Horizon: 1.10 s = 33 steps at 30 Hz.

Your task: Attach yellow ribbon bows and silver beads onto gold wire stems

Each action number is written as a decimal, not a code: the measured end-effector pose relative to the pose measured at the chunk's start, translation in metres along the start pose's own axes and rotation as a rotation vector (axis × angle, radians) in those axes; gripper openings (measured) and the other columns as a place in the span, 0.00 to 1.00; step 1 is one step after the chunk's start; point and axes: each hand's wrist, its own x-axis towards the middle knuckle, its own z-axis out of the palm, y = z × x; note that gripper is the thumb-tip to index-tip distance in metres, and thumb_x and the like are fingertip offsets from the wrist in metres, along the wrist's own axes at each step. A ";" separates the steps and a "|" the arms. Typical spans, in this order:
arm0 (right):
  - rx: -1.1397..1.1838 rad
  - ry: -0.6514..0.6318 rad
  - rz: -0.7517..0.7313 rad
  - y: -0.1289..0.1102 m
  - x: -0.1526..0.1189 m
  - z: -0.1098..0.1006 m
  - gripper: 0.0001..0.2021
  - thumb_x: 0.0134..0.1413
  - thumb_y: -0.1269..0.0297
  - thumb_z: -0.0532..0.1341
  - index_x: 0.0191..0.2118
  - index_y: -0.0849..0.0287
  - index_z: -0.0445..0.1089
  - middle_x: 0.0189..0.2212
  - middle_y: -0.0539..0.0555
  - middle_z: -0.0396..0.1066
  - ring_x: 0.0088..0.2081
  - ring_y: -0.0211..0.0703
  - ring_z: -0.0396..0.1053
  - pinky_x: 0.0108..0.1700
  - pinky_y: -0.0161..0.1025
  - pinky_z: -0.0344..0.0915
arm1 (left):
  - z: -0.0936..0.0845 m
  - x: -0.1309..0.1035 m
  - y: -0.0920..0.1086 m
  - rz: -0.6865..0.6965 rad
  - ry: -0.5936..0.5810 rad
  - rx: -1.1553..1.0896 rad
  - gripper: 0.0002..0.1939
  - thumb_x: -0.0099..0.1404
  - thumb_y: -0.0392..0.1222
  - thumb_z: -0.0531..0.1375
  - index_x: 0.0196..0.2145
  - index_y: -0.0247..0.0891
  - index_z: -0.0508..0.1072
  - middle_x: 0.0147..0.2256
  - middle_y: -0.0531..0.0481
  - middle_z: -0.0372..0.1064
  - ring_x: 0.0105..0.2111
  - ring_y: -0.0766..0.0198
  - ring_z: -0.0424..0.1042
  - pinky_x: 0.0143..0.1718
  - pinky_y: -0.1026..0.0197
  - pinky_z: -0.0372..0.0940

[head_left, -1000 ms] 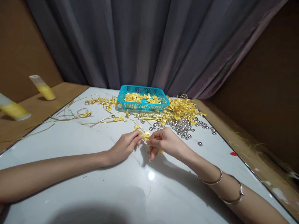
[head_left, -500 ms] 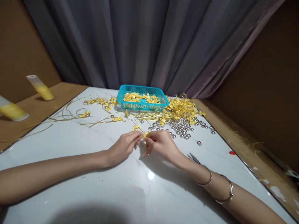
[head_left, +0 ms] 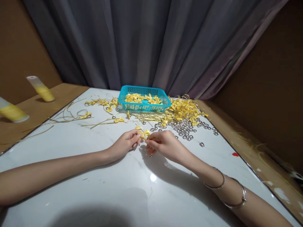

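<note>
Between my hands is a small yellow ribbon bow (head_left: 145, 133), its loops showing past the fingertips. My left hand (head_left: 126, 143) is closed, pinching the bow's left side. My right hand (head_left: 163, 143) is closed too, its thumb and forefinger together at the bow's lower right edge; whatever fine piece they grip is too small to make out. A small silver bead (head_left: 151, 155) shows below the right fingers. Just beyond the hands lie gold wire ties (head_left: 151, 117) and another yellow bow (head_left: 119, 119).
A blue basket (head_left: 144, 108) of yellow bows stands at the back, with a bow pile (head_left: 183, 108) to its right. Silver beads (head_left: 184, 127) are scattered on the white table (head_left: 99, 189). Two ribbon spools (head_left: 44, 93) stand far left. A grey curtain (head_left: 139, 41) hangs behind.
My hands have moved slightly apart, uncovering more of the bow. The right forearm has shifted right and covers the scissors that showed beside it before.
</note>
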 end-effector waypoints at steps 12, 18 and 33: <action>0.230 -0.101 0.083 0.004 0.004 0.000 0.15 0.57 0.60 0.56 0.22 0.62 0.66 0.17 0.52 0.71 0.21 0.39 0.72 0.26 0.34 0.68 | 0.001 0.000 0.000 -0.042 -0.051 -0.071 0.13 0.65 0.42 0.51 0.23 0.36 0.58 0.19 0.59 0.50 0.17 0.73 0.48 0.20 0.66 0.43; -0.081 0.016 -0.005 0.008 0.006 -0.003 0.15 0.56 0.58 0.56 0.24 0.62 0.69 0.18 0.53 0.72 0.24 0.41 0.72 0.29 0.36 0.64 | 0.000 -0.007 0.001 0.181 -0.032 0.327 0.13 0.68 0.43 0.47 0.26 0.37 0.60 0.22 0.57 0.53 0.22 0.69 0.55 0.26 0.66 0.52; 0.499 -0.291 0.037 0.008 0.012 -0.017 0.20 0.48 0.56 0.64 0.38 0.57 0.53 0.22 0.43 0.63 0.24 0.32 0.61 0.26 0.32 0.56 | -0.003 -0.013 -0.006 0.847 -0.109 0.777 0.11 0.64 0.25 0.45 0.38 0.35 0.62 0.29 0.47 0.62 0.29 0.65 0.61 0.31 0.64 0.62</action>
